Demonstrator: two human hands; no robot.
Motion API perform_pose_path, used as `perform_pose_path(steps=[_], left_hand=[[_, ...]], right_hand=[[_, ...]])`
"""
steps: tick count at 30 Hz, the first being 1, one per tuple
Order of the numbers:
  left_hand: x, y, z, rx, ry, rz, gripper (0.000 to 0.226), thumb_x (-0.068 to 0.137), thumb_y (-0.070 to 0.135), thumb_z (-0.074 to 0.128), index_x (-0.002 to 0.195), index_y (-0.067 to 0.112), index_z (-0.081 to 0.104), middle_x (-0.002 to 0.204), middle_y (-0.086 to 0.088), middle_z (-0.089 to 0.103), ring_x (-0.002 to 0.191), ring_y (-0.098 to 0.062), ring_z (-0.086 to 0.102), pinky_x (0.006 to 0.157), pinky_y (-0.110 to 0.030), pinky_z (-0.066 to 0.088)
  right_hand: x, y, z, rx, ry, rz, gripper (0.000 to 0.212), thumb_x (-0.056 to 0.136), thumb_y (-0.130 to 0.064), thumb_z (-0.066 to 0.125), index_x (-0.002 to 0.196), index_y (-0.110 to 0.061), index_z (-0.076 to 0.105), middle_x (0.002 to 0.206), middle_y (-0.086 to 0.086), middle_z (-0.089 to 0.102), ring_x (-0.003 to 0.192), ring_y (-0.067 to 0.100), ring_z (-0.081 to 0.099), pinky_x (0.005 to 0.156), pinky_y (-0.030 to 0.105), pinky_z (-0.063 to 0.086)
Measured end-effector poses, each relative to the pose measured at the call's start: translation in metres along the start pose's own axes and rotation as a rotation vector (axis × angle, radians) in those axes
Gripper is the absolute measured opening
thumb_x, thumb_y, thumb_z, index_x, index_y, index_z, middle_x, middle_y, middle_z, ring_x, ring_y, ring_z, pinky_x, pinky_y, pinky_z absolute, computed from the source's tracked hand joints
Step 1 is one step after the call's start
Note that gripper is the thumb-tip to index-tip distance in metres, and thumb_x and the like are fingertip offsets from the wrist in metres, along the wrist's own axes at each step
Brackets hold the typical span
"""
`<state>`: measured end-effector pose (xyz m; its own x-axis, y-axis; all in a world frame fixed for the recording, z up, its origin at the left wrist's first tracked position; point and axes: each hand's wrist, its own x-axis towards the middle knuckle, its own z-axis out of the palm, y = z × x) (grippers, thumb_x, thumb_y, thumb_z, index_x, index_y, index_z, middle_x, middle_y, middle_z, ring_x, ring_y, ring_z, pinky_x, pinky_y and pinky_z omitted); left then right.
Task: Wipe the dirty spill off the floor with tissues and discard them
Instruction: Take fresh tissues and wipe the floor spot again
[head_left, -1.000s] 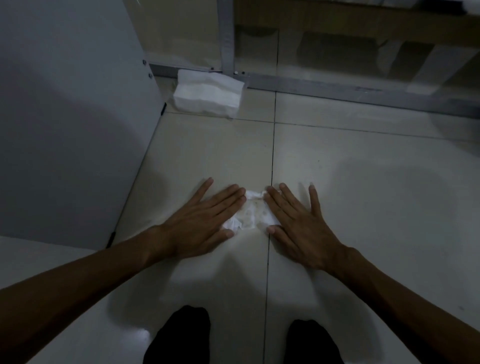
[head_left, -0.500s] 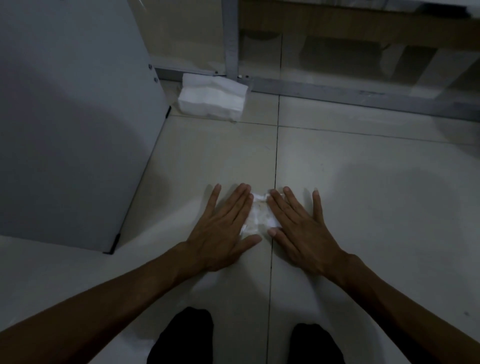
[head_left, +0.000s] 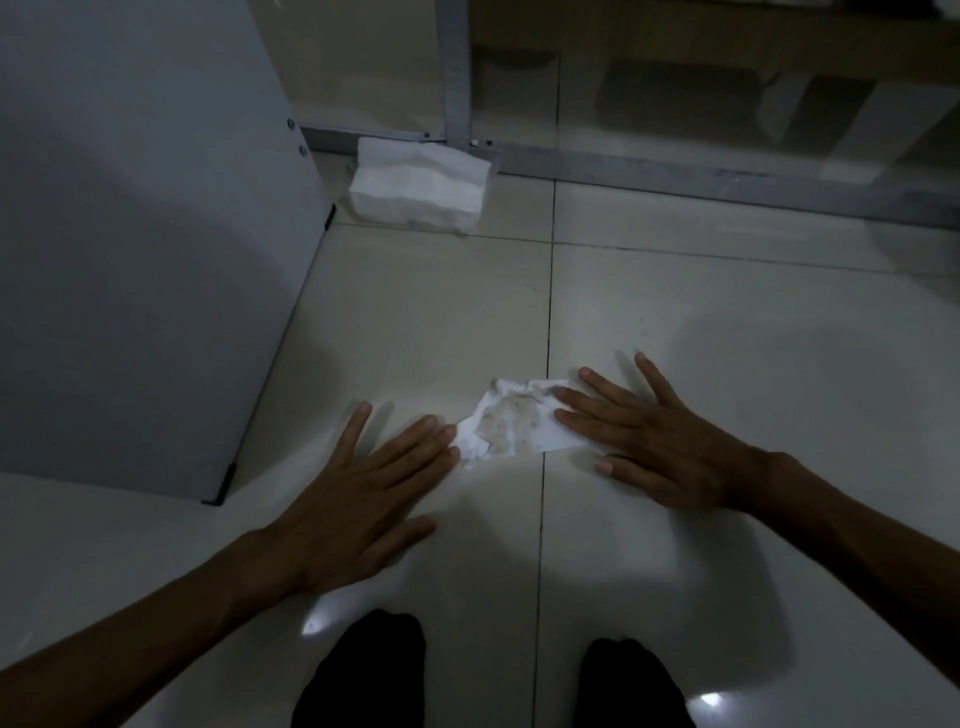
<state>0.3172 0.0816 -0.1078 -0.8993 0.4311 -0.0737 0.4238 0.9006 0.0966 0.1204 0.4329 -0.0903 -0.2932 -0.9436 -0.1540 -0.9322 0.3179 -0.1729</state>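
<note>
Tissue (head_left: 514, 422) stained brown, flat on floor (head_left: 727, 322). Left hand (head_left: 363, 493) and right hand (head_left: 660, 441) spread flat, gripping nothing, fingertips touching its edges. Wiping step; next likely bunch up, discard.

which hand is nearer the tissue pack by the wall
Left. The left hand lies almost directly below the tissue pack, while the right hand sits farther off to the right.

Crumpled brown-stained tissue (head_left: 511, 422) on floor (head_left: 727, 322)
</note>
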Motion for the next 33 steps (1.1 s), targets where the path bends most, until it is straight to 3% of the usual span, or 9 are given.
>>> perform_pose_path(steps=[6,14,25,33], left_hand=[[0.012,-0.013,-0.01,0.062,-0.009,0.072,0.068,0.105,0.059,0.031,0.163,0.029,0.011,0.173,0.004,0.006,0.159,-0.019,0.004,0.119,-0.071,0.001],[0.033,-0.018,-0.016,0.046,0.022,0.123,0.069,0.106,0.058,0.03,0.163,0.025,0.014,0.172,0.005,0.012,0.159,-0.016,0.003,0.121,-0.069,-0.002],[0.065,-0.003,-0.015,0.029,0.034,0.131,0.072,0.106,0.062,0.023,0.162,0.018,0.023,0.17,-0.003,0.018,0.159,-0.015,0.002,0.122,-0.067,-0.005],[0.077,-0.004,-0.011,0.009,0.054,0.173,0.067,0.108,0.056,0.024,0.162,0.017,0.022,0.171,-0.003,0.014,0.159,-0.015,0.0,0.122,-0.068,-0.004]], right_hand=[[0.006,0.027,-0.026,-0.069,-0.091,-0.135,0.064,0.107,-0.054,0.032,0.163,-0.036,0.01,0.173,-0.011,-0.001,0.16,0.021,-0.005,0.121,0.071,-0.003],[0.025,0.026,-0.027,-0.055,-0.066,-0.222,0.065,0.107,-0.055,0.035,0.164,-0.03,0.017,0.173,-0.008,0.003,0.16,0.02,0.0,0.119,0.074,-0.002],[0.029,0.01,-0.021,-0.052,-0.013,-0.187,0.061,0.108,-0.052,0.03,0.163,-0.025,0.023,0.172,-0.005,0.011,0.16,0.019,0.0,0.121,0.071,-0.004],[0.042,-0.007,-0.014,-0.095,0.009,-0.136,0.057,0.109,-0.052,0.022,0.157,-0.026,0.038,0.169,-0.003,0.023,0.16,0.018,0.002,0.122,0.068,0.002]])
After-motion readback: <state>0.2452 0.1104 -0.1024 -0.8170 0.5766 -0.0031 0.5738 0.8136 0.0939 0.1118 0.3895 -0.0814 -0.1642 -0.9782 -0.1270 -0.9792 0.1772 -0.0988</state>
